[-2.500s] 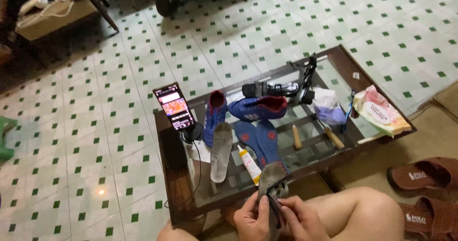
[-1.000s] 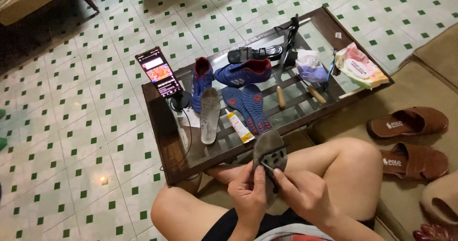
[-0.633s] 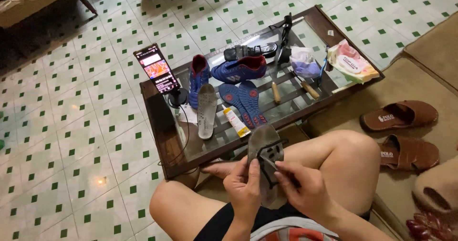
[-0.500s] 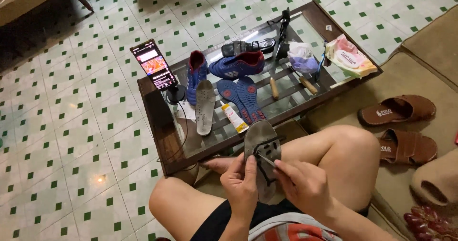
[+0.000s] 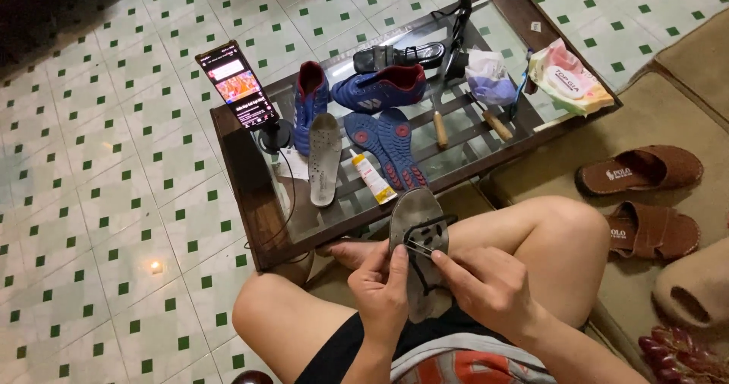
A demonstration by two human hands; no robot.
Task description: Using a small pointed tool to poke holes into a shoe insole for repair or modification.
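I hold a worn grey sandal sole (image 5: pixel 417 211) with black straps upright over my lap. My left hand (image 5: pixel 382 287) grips its left edge, thumb against the underside. My right hand (image 5: pixel 486 287) pinches a black strap near the sole's middle. Just beyond, on the glass coffee table (image 5: pixel 262 221), lie two blue shoe soles (image 5: pixel 387 144), a grey insole (image 5: pixel 324 158), a glue tube (image 5: pixel 373 177), and two blue shoes (image 5: pixel 378 89).
A phone (image 5: pixel 236 85) on a stand shows a lit screen at the table's left. A black sandal (image 5: pixel 398 54), wooden-handled tools (image 5: pixel 440 129) and a plastic bag (image 5: pixel 567 78) lie further back. Brown sandals (image 5: pixel 639 169) sit on the mat to my right. Tiled floor surrounds the table.
My view has dropped closer toward my lap and the table has slid up the frame. The sole stays in both hands; my right fingers have shifted onto the strap.
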